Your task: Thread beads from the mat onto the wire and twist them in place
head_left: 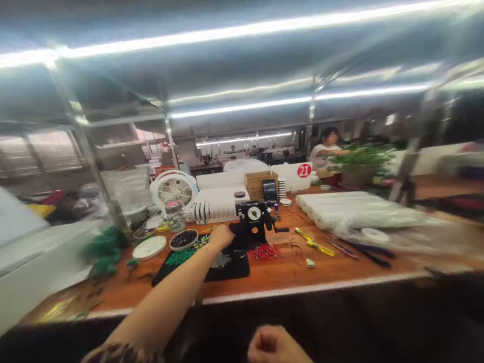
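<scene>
Two bare hands in play, and from the left it's a dish of dark pieces [184, 240], then green pieces [179, 257] on a black mat [238, 270]. Next comes the left hand [222, 237], up by the black machine [260, 237], its fingertips lost against the dark: can't tell whether they grip. The machine stands upright on the table [280, 272] just right of those fingers, this hand clearly the nearer; black body, white round dial [254, 214], crank [282, 230] jutting right. Well below, the right hand [278, 345], fingers curled, blurred, contents unclear. Farther right, a yellow tool [315, 243].
</scene>
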A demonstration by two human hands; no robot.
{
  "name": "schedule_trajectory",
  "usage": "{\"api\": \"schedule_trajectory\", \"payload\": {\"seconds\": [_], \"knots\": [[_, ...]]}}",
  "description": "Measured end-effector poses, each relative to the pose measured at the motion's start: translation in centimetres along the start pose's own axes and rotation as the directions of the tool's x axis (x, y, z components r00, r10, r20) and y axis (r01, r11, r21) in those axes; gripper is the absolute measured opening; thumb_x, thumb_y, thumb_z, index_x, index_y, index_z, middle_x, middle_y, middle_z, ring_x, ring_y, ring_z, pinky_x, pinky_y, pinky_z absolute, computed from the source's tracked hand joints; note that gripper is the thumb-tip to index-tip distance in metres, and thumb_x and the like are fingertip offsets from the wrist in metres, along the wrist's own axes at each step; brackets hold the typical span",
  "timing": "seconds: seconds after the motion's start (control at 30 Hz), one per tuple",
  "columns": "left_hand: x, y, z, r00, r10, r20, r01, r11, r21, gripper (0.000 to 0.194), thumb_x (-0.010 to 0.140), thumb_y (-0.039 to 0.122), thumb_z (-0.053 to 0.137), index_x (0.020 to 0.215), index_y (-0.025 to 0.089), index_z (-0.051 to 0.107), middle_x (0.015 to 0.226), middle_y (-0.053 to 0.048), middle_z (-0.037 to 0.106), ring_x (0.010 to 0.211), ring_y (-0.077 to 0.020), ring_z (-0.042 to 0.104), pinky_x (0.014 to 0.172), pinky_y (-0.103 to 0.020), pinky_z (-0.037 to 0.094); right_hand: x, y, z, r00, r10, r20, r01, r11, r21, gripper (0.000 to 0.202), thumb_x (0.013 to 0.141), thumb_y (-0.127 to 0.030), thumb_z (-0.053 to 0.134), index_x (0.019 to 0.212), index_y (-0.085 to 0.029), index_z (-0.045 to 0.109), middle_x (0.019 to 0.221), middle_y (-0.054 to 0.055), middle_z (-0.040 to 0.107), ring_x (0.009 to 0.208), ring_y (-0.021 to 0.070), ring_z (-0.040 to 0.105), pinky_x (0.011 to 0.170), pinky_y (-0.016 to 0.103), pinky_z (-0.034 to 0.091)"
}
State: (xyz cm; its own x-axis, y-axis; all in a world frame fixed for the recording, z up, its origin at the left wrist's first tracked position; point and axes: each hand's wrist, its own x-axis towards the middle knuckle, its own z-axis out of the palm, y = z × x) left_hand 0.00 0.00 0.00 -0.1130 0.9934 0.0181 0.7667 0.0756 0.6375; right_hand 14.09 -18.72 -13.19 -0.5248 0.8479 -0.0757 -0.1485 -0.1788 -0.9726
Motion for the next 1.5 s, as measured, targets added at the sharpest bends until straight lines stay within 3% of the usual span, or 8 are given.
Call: {"api": "schedule_trajectory", "payload": {"seconds": [0.2,0.3,0.4,0.6,0.8,1.0,1.23,1.5], "knots": [[-1.6,-0.5,-0.7,1.000,0.003,-0.005,-0.003,0.984,-0.177,0.025,0.071,0.018,0.066,0.051,0.014,0.052,0.057,-0.001,0.056,0.060,-0.0156,0.055,0.059,-0.028,0.042,-0.2,-0.6,0.4,1.000,0.011,-0.028,-0.010,1.000,0.012,0.042,0.052,-0.048,0.077,0.060,-0.013,0.056,0.052,-0.003,0.053,0.047,0.0047,0.045,0.051,0.018,0.036],[-5.7,-1.2,-0.4,0.999,-0.015,0.038,0.028,0.925,-0.380,0.026,0.076,0.030,0.057,0.055,0.015,0.051,0.053,0.000,0.053,0.041,-0.0101,0.042,0.040,-0.024,0.026,-0.3,-2.6,0.3,0.978,0.002,-0.208,0.011,0.998,0.064,0.042,0.060,-0.052,0.070,0.067,-0.014,0.056,0.048,-0.004,0.052,0.037,0.0054,0.042,0.040,0.017,0.031],[-11.2,-2.2,0.5,0.991,-0.013,0.130,0.080,0.849,-0.523,0.031,0.071,0.044,0.059,0.060,0.015,0.053,0.052,0.000,0.052,0.036,-0.0075,0.035,0.037,-0.022,0.018,-0.1,-4.8,0.1,0.910,-0.061,-0.410,0.112,0.989,0.099,0.039,0.066,-0.051,0.066,0.075,-0.013,0.060,0.049,-0.004,0.053,0.036,0.0052,0.040,0.036,0.017,0.030],[-18.5,-3.7,2.8,0.899,0.008,0.438,0.362,0.550,-0.753,0.037,0.058,0.045,0.072,0.056,0.012,0.056,0.046,0.001,0.049,0.035,-0.0040,0.031,0.037,-0.019,0.012,0.4,-5.7,0.7,0.932,-0.060,-0.359,0.135,0.973,0.189,0.035,0.065,-0.044,0.071,0.077,-0.012,0.066,0.053,-0.002,0.056,0.042,0.0046,0.041,0.040,0.016,0.029],[-19.3,-5.4,4.1,0.871,0.009,0.491,0.406,0.549,-0.731,0.034,0.059,0.043,0.071,0.055,0.012,0.056,0.043,0.000,0.051,0.030,-0.0039,0.030,0.034,-0.020,0.012,-0.1,-5.4,0.5,0.917,-0.108,-0.384,0.150,0.985,0.081,0.031,0.066,-0.041,0.071,0.070,-0.011,0.064,0.047,-0.004,0.050,0.040,0.0039,0.037,0.040,0.017,0.025],[-19.6,-5.6,3.6,0.852,0.097,0.514,0.434,0.416,-0.799,0.026,0.065,0.031,0.072,0.082,0.011,0.065,0.076,-0.009,0.066,0.047,-0.0080,0.052,0.032,-0.017,0.015,-0.7,-6.5,0.4,0.940,-0.167,-0.297,0.159,0.986,-0.051,0.029,0.068,-0.040,0.069,0.067,-0.012,0.064,0.054,-0.002,0.055,0.041,0.0038,0.037,0.039,0.017,0.024],[-19.4,-5.4,4.3,0.796,0.156,0.584,0.508,0.353,-0.786,0.019,0.064,0.023,0.074,0.070,0.009,0.063,0.060,-0.005,0.059,0.050,-0.0093,0.052,0.039,-0.016,0.029,-0.9,-7.0,0.8,0.958,-0.186,-0.220,0.158,0.977,-0.140,0.023,0.071,-0.037,0.065,0.068,-0.014,0.062,0.061,0.000,0.060,0.050,0.0091,0.051,0.048,0.020,0.039],[-19.4,-5.3,5.2,0.809,0.100,0.579,0.527,0.312,-0.790,0.025,0.066,0.029,0.073,0.067,0.009,0.058,0.061,-0.003,0.056,0.048,-0.0095,0.053,0.036,-0.016,0.030,1.2,-7.5,-0.2,0.939,-0.235,-0.250,0.109,0.894,-0.434,0.014,0.074,-0.028,0.058,0.068,-0.015,0.061,0.061,0.001,0.059,0.055,0.0121,0.052,0.051,0.022,0.040]]}}
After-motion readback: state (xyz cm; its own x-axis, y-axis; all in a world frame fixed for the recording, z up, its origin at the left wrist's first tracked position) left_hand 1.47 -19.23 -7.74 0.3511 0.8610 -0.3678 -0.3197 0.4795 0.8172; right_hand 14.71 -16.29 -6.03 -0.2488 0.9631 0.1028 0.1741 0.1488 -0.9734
